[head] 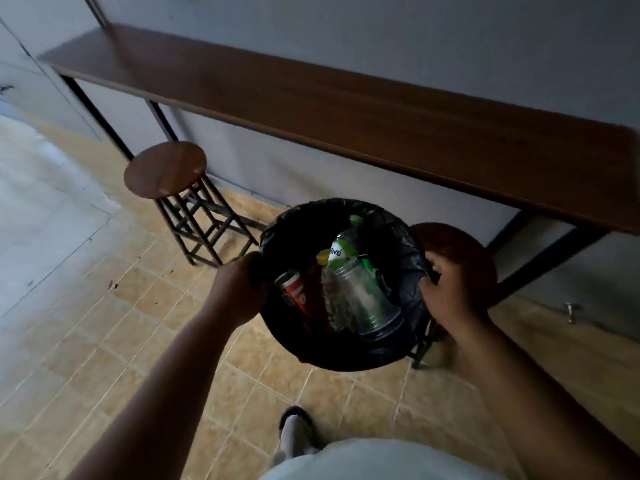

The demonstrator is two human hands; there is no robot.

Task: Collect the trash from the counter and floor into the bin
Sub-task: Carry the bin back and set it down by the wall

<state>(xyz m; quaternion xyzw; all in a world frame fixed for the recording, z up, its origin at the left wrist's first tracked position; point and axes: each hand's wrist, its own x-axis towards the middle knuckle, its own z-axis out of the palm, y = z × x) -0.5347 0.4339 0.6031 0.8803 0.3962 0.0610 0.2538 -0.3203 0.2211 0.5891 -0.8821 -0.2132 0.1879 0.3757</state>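
Head view, looking down: a person stood on a tan tiled floor [114, 341], holding a round bin [346, 355] lined with a black bag, apparently raised off the floor. Their left hand [239, 292] was closed around the bin's left rim, and their right hand [450, 292] was closed around the right rim, fingers curled over the bag's edge. Inside the bin lay the collected trash: a green-labelled plastic bottle [341, 249], a clear plastic cup [367, 306] lying on its side, a red can [294, 292] and something with a yellow cap [322, 257]. Beyond the bin ran a long dark wooden surface [346, 109] against the far wall, with no trash showing on it. One round stool [165, 168] stood to the left, and a second stool [464, 251] sat just behind the bin on the right. A few small dark specks [112, 285] lay on the floor at left, too small to identify. From here, the bin could knock the right stool because it was so close, and tilting it could tip the loose cup and bottle out.
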